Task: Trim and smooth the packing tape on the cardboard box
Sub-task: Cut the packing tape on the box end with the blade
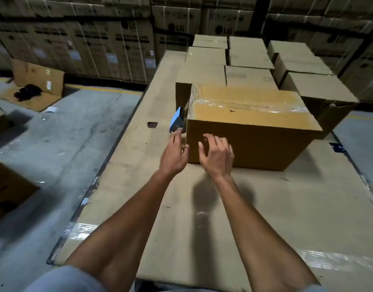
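On the cardboard-covered table [265,207] the cardboard box [255,144] sits just ahead of me, stacked cartons [244,57] crowding its far and right sides, bare surface open toward me and the table's left edge close beside it. Clear packing tape [251,104] runs along its top and down the left end, where a blue tape dispenser [175,121] hangs. My left hand [175,157] reaches open at the near left corner, fingertips just below the dispenser; my right hand [218,157], fingers loosely curled and holding nothing, rests on the near face.
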A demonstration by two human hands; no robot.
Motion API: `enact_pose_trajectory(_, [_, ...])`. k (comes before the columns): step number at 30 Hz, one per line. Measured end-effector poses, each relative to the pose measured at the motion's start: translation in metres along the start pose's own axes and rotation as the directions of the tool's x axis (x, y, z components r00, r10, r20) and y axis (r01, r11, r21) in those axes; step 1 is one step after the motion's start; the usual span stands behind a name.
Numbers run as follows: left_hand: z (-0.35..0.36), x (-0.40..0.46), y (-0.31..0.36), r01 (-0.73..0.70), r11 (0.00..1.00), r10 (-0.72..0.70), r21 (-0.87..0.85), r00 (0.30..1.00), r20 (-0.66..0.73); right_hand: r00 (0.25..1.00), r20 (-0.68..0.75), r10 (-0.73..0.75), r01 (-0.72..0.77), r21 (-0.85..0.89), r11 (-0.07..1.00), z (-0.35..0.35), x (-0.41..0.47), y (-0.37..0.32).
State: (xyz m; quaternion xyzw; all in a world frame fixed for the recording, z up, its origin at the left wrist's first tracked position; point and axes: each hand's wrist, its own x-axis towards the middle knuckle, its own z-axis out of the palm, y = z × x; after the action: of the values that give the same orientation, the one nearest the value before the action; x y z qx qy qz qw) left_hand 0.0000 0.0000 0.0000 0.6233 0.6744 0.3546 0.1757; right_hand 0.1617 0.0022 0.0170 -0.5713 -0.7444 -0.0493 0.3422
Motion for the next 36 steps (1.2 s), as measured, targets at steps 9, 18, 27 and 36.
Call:
enact_pose_trajectory(9, [-0.022, 0.04, -0.011, -0.097, 0.985, 0.12, -0.143, 0.98, 0.159, 0.995, 0.063, 0.081, -0.072, -0.125, 0.989, 0.017, 0.053, -0.031])
enact_pose_trajectory(18, [-0.038, 0.029, -0.025, -0.212, 0.915, 0.298, -0.343, 0.929, 0.22, 0.968, -0.017, 0.249, -0.243, -0.284, 0.928, 0.007, 0.055, -0.05])
enact_pose_trajectory(27, [-0.047, 0.038, -0.021, -0.56, 0.814, 0.58, -0.156, 0.767, 0.275, 0.97, 0.002, 0.243, -0.218, -0.429, 0.876, -0.027, 0.027, -0.018])
enact_pose_trajectory(36, [-0.035, 0.093, -0.003, -0.668, 0.734, 0.566, 0.127, 0.704, 0.429, 0.965, -0.034, 0.259, -0.247, -0.442, 0.863, -0.049, -0.027, -0.001])
